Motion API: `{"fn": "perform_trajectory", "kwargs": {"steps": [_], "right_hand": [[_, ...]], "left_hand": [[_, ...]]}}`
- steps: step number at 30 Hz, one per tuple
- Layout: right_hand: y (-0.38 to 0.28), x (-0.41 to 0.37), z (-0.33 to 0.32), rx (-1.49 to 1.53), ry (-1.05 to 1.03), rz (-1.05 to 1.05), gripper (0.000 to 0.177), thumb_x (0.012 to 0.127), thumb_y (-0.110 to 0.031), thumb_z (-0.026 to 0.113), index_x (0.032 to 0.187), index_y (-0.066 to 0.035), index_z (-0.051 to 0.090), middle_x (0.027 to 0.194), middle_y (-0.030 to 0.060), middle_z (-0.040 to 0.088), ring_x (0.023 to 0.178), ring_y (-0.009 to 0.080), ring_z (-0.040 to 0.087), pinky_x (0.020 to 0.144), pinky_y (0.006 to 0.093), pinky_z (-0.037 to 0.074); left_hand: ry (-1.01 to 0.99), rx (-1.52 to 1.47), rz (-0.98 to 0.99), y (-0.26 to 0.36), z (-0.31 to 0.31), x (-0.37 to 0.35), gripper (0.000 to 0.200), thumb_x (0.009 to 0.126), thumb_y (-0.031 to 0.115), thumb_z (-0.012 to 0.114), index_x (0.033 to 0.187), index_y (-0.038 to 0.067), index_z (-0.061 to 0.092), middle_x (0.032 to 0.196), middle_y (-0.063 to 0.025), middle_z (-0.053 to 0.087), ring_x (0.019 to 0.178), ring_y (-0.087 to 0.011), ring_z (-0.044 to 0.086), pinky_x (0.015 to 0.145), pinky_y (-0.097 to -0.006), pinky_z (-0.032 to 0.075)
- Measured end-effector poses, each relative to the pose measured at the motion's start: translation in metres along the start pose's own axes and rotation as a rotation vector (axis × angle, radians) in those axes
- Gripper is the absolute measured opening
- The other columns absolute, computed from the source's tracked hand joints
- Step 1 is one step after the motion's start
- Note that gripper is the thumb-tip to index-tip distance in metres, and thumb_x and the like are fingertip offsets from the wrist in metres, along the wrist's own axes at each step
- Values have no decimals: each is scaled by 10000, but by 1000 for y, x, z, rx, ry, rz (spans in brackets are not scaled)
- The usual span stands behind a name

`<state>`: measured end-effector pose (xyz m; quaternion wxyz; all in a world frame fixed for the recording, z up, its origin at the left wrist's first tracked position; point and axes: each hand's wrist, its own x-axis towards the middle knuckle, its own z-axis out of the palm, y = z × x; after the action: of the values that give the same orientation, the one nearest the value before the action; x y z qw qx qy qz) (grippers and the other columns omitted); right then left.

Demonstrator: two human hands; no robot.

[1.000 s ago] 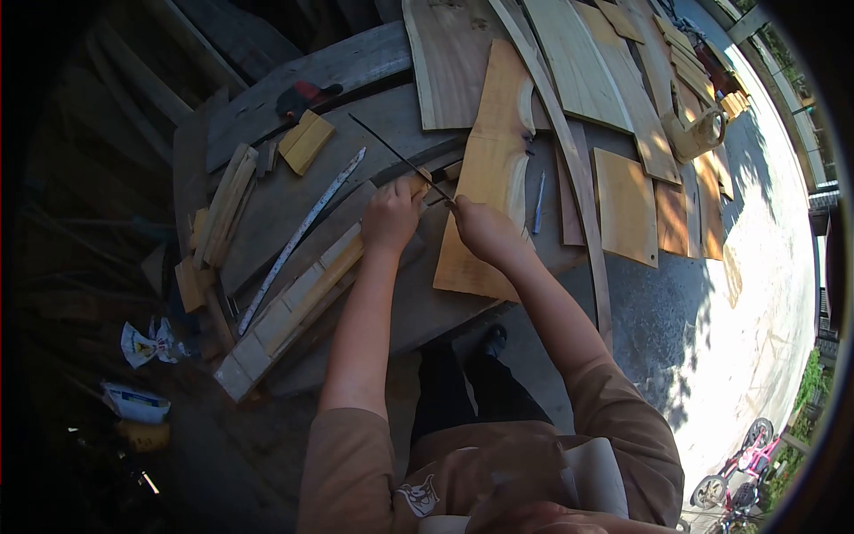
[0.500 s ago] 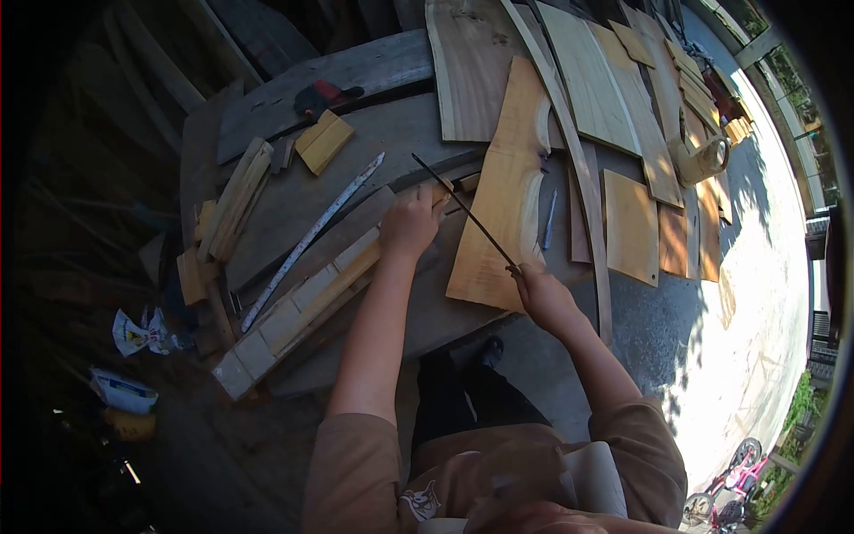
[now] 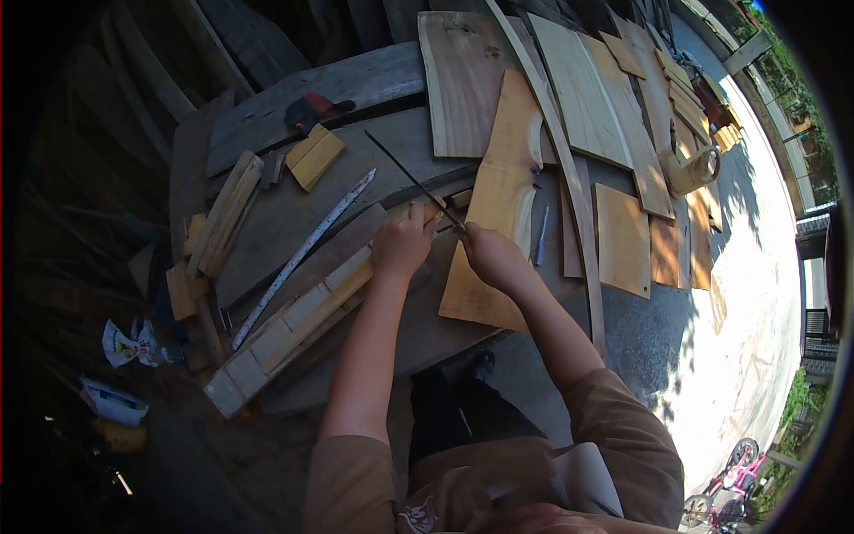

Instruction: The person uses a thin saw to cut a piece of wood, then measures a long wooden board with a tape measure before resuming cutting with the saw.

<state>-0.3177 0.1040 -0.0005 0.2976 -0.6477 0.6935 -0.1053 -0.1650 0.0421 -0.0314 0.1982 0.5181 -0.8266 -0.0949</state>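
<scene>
My right hand (image 3: 489, 254) is closed on the near end of a thin dark rod-like tool (image 3: 405, 169), which slants up and left across the work surface. Its shaft crosses the end of a narrow wooden piece (image 3: 432, 212), and my left hand (image 3: 400, 242) is wrapped round that piece. Beneath my left hand lies a long pale beam (image 3: 307, 311) marked with cross lines. Just right of my hands is an orange-brown board (image 3: 503, 191) with a wavy edge, partly covered by my right hand.
A whitish strip (image 3: 307, 254), a yellow block (image 3: 315, 158) and a red and black tool (image 3: 313, 111) lie on the table (image 3: 369, 147). Wide boards (image 3: 583, 98) and a beige mug-like container (image 3: 692, 171) are at the right. A pen (image 3: 542, 233) lies beside the wavy board.
My right hand has moved up and left, pushing the dark tool further across the wooden piece. My left hand keeps its grip. The whole view has shifted slightly.
</scene>
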Motion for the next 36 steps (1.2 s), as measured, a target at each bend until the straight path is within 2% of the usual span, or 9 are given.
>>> {"fn": "perform_trajectory", "kwargs": {"steps": [5, 10, 13, 16, 18, 23, 25, 28, 36], "right_hand": [[7, -15, 1, 46, -29, 19, 266, 896, -245, 363, 910, -2, 470, 742, 218, 595, 723, 401, 578, 636, 497, 442], [47, -99, 2, 18, -19, 94, 275, 889, -290, 401, 923, -25, 467, 691, 221, 585, 682, 409, 577, 609, 503, 443], [45, -126, -16, 9, -158, 219, 259, 887, -282, 407, 928, -34, 470, 689, 225, 584, 670, 413, 573, 605, 498, 448], [38, -113, -25, -15, -145, 211, 277, 890, -293, 402, 923, -28, 478, 707, 231, 585, 686, 407, 576, 614, 495, 451], [35, -84, -18, -9, -68, 115, 291, 895, -289, 389, 902, -22, 504, 740, 227, 589, 726, 393, 579, 639, 480, 455], [16, -28, -36, 6, -123, 58, 319, 902, -285, 365, 862, -9, 519, 742, 210, 589, 735, 376, 580, 656, 462, 454], [15, -34, -31, 1, -127, 53, 316, 901, -288, 369, 851, -11, 512, 735, 209, 590, 726, 376, 582, 648, 463, 455], [21, -43, -9, -1, -42, 65, 288, 895, -265, 381, 854, -10, 508, 705, 204, 591, 683, 378, 587, 620, 470, 458], [33, -89, -5, -46, 13, 81, 218, 879, -236, 408, 897, -33, 486, 638, 203, 578, 639, 393, 579, 604, 488, 454]], "left_hand": [[-60, 34, 7, 1, -3, -1, 224, 781, 238, 599, 867, 45, 524, 763, -141, 606, 701, -320, 595, 588, -400, 481], [43, 40, 70, 4, -2, -1, 260, 791, 226, 592, 929, 14, 533, 812, -156, 608, 732, -323, 594, 621, -391, 483], [126, 81, 155, 1, 1, -1, 247, 780, 212, 596, 894, 9, 511, 790, -148, 596, 726, -302, 599, 638, -373, 489], [93, 87, 143, 2, 1, -2, 265, 779, 206, 597, 918, -3, 513, 798, -156, 595, 746, -305, 595, 656, -373, 486], [91, 96, 144, -1, 3, -3, 281, 785, 222, 595, 942, 0, 520, 805, -151, 600, 738, -311, 592, 652, -378, 482], [36, 90, 76, -2, -3, 3, 295, 792, 244, 591, 957, 9, 523, 791, -147, 599, 720, -320, 588, 636, -383, 476], [15, 76, 73, 2, -3, 1, 236, 770, 209, 608, 847, 17, 493, 796, -147, 583, 752, -306, 582, 650, -373, 482], [91, 64, 125, 1, 2, -1, 258, 796, 234, 586, 922, 19, 519, 771, -144, 593, 709, -322, 588, 616, -389, 476], [77, 77, 114, 0, 1, -2, 265, 801, 231, 581, 946, 14, 537, 807, -147, 604, 724, -313, 592, 628, -385, 480]]}}
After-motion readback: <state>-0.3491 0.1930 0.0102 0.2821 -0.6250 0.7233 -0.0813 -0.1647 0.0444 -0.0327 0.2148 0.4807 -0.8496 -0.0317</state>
